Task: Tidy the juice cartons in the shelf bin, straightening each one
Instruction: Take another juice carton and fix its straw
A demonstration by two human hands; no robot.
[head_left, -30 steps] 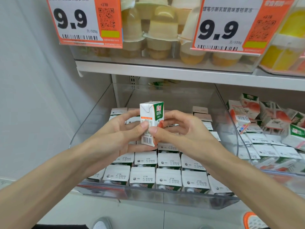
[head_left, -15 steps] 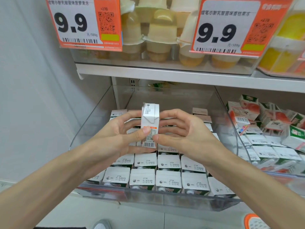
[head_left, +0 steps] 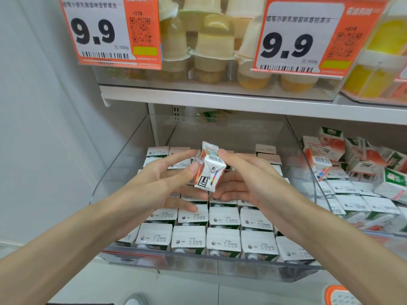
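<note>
A small white juice carton (head_left: 210,170) with orange and green print is held tilted above the clear shelf bin (head_left: 220,264). My left hand (head_left: 169,179) pinches its left side with thumb and fingers. My right hand (head_left: 246,175) pinches its top right with the thumb, fingers spread underneath. Below, several white-topped cartons (head_left: 222,216) stand in neat rows filling the bin's front and middle. More rows (head_left: 265,150) reach toward the back; some are hidden behind my hands.
A second clear bin (head_left: 352,170) on the right holds jumbled cartons lying at many angles. A shelf (head_left: 220,102) above carries jelly cups behind two orange 9.9 price tags (head_left: 110,31). A grey wall (head_left: 44,128) closes the left side.
The carton stood upright between both hands before. It has since been turned and tipped over, so one end face and the barcode point at me, and it sits slightly lower.
</note>
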